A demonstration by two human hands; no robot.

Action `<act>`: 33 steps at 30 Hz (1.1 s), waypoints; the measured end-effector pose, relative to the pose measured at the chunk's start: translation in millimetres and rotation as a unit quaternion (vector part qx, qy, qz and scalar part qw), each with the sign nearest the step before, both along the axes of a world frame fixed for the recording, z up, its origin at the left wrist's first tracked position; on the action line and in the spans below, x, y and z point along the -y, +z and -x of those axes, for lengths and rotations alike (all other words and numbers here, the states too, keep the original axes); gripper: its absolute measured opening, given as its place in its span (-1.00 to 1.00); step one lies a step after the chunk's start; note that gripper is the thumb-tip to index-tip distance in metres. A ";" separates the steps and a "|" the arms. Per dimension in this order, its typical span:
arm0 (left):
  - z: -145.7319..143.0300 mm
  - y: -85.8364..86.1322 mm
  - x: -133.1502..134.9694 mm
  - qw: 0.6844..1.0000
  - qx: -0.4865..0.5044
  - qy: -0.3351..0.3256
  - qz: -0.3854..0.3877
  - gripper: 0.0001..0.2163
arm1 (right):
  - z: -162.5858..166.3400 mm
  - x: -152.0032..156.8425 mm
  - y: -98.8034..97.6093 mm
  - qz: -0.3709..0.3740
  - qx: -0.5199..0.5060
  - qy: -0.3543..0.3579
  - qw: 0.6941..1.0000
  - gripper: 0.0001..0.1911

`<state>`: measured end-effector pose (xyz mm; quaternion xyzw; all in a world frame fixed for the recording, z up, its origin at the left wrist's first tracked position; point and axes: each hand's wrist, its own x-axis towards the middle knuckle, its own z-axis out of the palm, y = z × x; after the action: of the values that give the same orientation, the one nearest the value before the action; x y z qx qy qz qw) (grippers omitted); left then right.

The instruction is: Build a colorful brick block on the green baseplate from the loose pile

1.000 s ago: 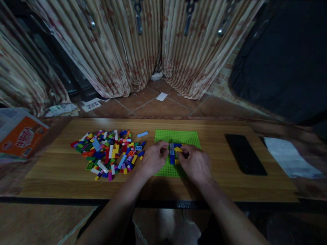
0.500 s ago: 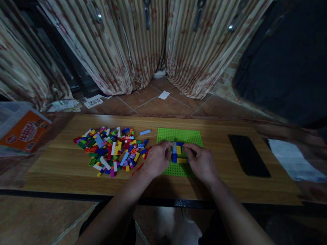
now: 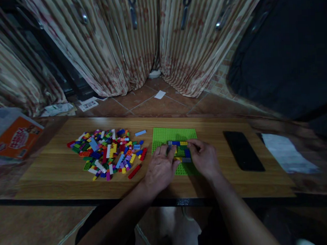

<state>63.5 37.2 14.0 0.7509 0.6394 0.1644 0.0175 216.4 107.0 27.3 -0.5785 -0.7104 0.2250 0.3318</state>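
A green studded baseplate [image 3: 160, 135] lies on the wooden table. On it stands a low frame of toy building bricks [image 3: 177, 143] in blue, yellow and grey. My left hand [image 3: 160, 167] curls over the frame's left side, fingers on the far part and thumb by the near part, hiding much of that side. At the right end of the frame, my right hand [image 3: 205, 158] has its thumb and fingers closed on the bricks. Whether a loose brick is between these fingertips I cannot tell.
Left of the plate spreads a heap of mixed loose bricks [image 3: 107, 153], with a long red brick [image 3: 134, 171] near it. A black phone-like slab [image 3: 244, 151] lies to the right, beside white paper [image 3: 288, 153]. A clear bin with an orange label [image 3: 18, 138] stands far left.
My left hand has shifted down and spread over the left side of the frame. My right fingers have moved to its right end. The view has shifted slightly.
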 end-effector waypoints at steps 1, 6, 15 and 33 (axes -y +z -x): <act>-1.2 0.0 0.3 1.000 -0.008 0.001 0.003 -0.55 | 0.6 0.5 -0.4 0.000 0.002 0.008 1.000 -0.72; -3.8 1.8 1.3 0.999 -0.025 0.009 0.019 -0.53 | 3.9 4.8 -4.1 0.002 0.022 0.075 0.997 -0.72; -10.0 6.3 -2.9 0.997 -0.034 0.027 0.063 -0.53 | 15.4 14.2 -3.4 -0.007 0.144 0.132 0.981 -0.69; -7.1 0.5 1.9 0.998 -0.025 0.048 0.025 -0.51 | -7.0 -4.6 -4.9 -0.019 -0.029 -0.007 0.999 -0.72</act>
<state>70.6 35.3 14.6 0.7227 0.6786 0.1302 0.0123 223.4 111.5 22.4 -0.5703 -0.7002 0.2258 0.3653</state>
